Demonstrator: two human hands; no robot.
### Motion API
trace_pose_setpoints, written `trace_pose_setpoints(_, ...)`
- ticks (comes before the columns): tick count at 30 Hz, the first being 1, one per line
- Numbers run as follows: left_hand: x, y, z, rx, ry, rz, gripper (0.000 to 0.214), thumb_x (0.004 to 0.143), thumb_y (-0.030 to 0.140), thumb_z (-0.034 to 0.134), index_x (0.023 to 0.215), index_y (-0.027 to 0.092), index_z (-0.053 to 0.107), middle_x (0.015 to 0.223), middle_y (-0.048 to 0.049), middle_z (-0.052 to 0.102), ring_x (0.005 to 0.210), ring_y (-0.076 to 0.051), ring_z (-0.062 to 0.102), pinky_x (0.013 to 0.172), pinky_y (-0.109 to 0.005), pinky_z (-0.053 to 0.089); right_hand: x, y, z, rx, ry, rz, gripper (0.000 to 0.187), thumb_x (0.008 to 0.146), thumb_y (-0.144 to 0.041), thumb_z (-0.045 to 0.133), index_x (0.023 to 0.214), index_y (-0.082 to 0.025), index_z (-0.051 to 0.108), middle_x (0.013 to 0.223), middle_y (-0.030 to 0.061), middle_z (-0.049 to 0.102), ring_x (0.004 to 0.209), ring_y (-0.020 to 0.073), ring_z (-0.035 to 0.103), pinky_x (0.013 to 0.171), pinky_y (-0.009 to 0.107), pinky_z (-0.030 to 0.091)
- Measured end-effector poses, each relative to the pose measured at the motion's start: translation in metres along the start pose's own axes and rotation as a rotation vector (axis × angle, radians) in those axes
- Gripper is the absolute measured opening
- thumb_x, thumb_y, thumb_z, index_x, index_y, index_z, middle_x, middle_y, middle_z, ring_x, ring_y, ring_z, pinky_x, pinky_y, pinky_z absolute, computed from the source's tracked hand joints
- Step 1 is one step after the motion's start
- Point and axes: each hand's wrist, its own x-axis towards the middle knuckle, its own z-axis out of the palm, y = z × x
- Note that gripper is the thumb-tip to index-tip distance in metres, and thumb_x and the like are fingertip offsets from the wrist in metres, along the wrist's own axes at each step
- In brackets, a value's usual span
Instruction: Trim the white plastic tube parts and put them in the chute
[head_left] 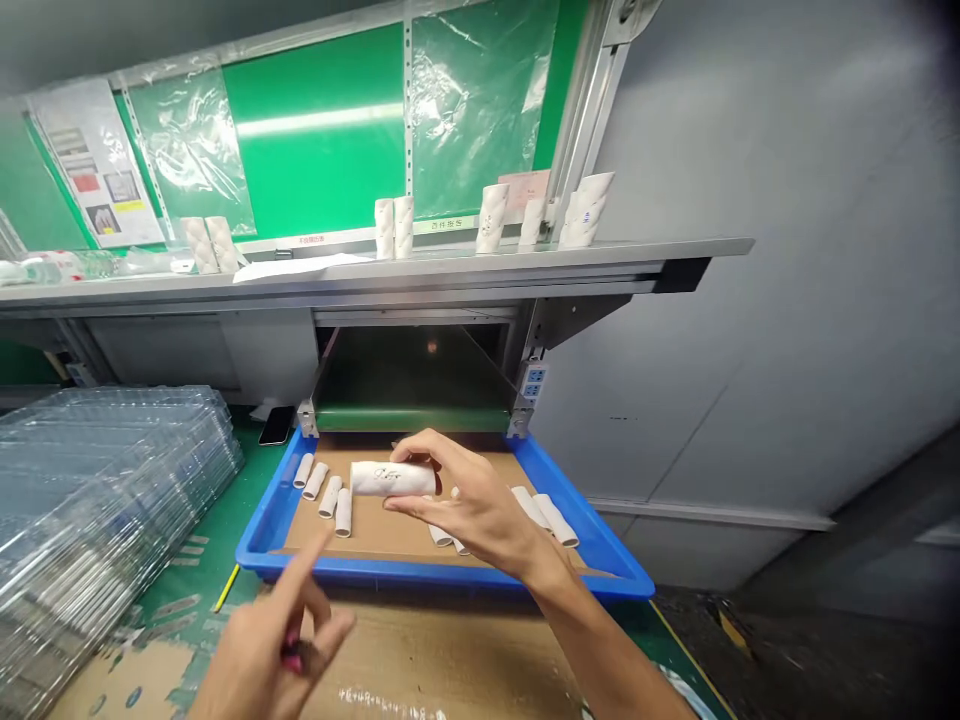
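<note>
The right hand pinches a white tube by its right end between thumb and fingertips. It holds the tube level over the blue tray with the marked side facing near, seemingly so it can be read. The left hand, nearer and to the left, is half curled with the forefinger out, apparently tucking a small pink object; loose tubes lie flat in the tray.

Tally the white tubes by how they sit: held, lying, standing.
Held in right hand: 1 white tube
Lying in blue tray: 8 visible, the hand may hide more
Standing on shelf: 8
Total: 17 visible
</note>
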Motion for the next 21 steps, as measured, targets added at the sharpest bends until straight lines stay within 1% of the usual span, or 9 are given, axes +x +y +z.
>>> trace_pose_setpoints(1, 0.018, 0.008, -0.006, -0.042, 0.031, 0.029, 0.073, 0.103, 0.041, 0.068, 0.169, 0.037, 0.038, 0.079, 0.007, 0.069, 0.056, -0.011, 0.053, 0.062, -0.019, 0.051, -0.006, -0.005, -0.001, 0.02, 0.009, 0.007, 0.028, 0.096, -0.042, 0.085, 0.11, -0.026, 0.068, 0.1, -0.0007, 0.071, 0.084, 0.0165, 0.066, 0.073, 0.027, 0.051)
trace_pose_setpoints(3, 0.055, 0.026, -0.012, -0.147, -0.005, 0.09, 0.083, 0.1, 0.046, 0.072, 0.172, 0.031, 0.033, 0.092, 0.003, 0.072, 0.055, -0.01, 0.048, 0.055, -0.019, 0.047, -0.014, -0.012, -0.002, 0.051, 0.023, 0.025, 0.028, 0.094, -0.041, 0.087, 0.109, -0.026, 0.069, 0.099, -0.0006, 0.071, 0.081, 0.0163, 0.065, 0.069, 0.027, 0.05)
trace_pose_setpoints(4, 0.072, 0.034, -0.012, -0.202, -0.049, 0.115, 0.08, 0.1, 0.047, 0.073, 0.17, 0.03, 0.039, 0.095, 0.0009, 0.073, 0.056, -0.01, 0.05, 0.055, -0.019, 0.046, -0.016, -0.013, -0.003, 0.068, 0.032, 0.037, 0.027, 0.093, -0.04, 0.088, 0.108, -0.026, 0.07, 0.099, -0.0005, 0.071, 0.081, 0.0163, 0.065, 0.067, 0.027, 0.05)
trace_pose_setpoints(6, 0.101, 0.047, -0.007, -0.271, -0.115, 0.187, 0.06, 0.099, 0.051, 0.073, 0.153, 0.025, 0.063, 0.094, -0.0026, 0.074, 0.065, -0.013, 0.057, 0.058, -0.02, 0.047, -0.018, -0.013, -0.006, 0.121, 0.076, 0.075, 0.026, 0.092, -0.038, 0.088, 0.109, -0.026, 0.072, 0.102, 0.0001, 0.073, 0.083, 0.0163, 0.066, 0.067, 0.026, 0.051)
trace_pose_setpoints(7, 0.112, 0.05, -0.003, -0.297, -0.119, 0.22, 0.051, 0.099, 0.052, 0.073, 0.141, 0.024, 0.072, 0.092, -0.0035, 0.074, 0.068, -0.014, 0.059, 0.06, -0.021, 0.047, -0.019, -0.012, -0.009, 0.167, 0.104, 0.105, 0.027, 0.092, -0.038, 0.089, 0.111, -0.027, 0.073, 0.104, 0.0005, 0.074, 0.086, 0.0164, 0.068, 0.069, 0.025, 0.053)
trace_pose_setpoints(9, 0.128, 0.053, 0.007, -0.345, -0.095, 0.263, 0.043, 0.099, 0.055, 0.074, 0.124, 0.021, 0.08, 0.082, -0.0031, 0.072, 0.067, -0.015, 0.057, 0.059, -0.021, 0.045, -0.018, -0.009, -0.017, 0.306, 0.147, 0.189, 0.032, 0.09, -0.039, 0.089, 0.117, -0.027, 0.075, 0.103, 0.0005, 0.078, 0.087, 0.0166, 0.072, 0.072, 0.025, 0.057)
trace_pose_setpoints(12, 0.139, 0.051, 0.022, -0.401, -0.047, 0.27, 0.041, 0.099, 0.056, 0.076, 0.122, 0.022, 0.08, 0.073, -0.0003, 0.069, 0.06, -0.013, 0.05, 0.054, -0.021, 0.04, -0.018, -0.004, -0.03, 0.503, 0.157, 0.307, 0.038, 0.089, -0.041, 0.09, 0.122, -0.027, 0.077, 0.096, 0.0004, 0.083, 0.086, 0.0174, 0.079, 0.077, 0.026, 0.063)
trace_pose_setpoints(17, 0.14, 0.043, 0.035, -0.411, 0.013, 0.293, 0.035, 0.097, 0.048, 0.081, 0.123, 0.025, 0.079, 0.105, -0.0049, 0.078, 0.08, -0.016, 0.067, 0.066, -0.02, 0.052, -0.018, -0.002, -0.037, 0.505, 0.181, 0.337, 0.037, 0.085, -0.04, 0.094, 0.117, -0.027, 0.081, 0.1, 0.0008, 0.085, 0.09, 0.018, 0.082, 0.083, 0.026, 0.065)
trace_pose_setpoints(21, 0.14, 0.037, 0.036, -0.415, 0.056, 0.302, 0.032, 0.099, 0.047, 0.079, 0.124, 0.027, 0.079, 0.114, -0.0056, 0.08, 0.09, -0.019, 0.072, 0.072, -0.022, 0.056, -0.016, 0.001, -0.032, 0.492, 0.146, 0.338, 0.04, 0.092, -0.044, 0.087, 0.126, -0.026, 0.078, 0.101, 0.0031, 0.084, 0.09, 0.0187, 0.081, 0.078, 0.027, 0.065)
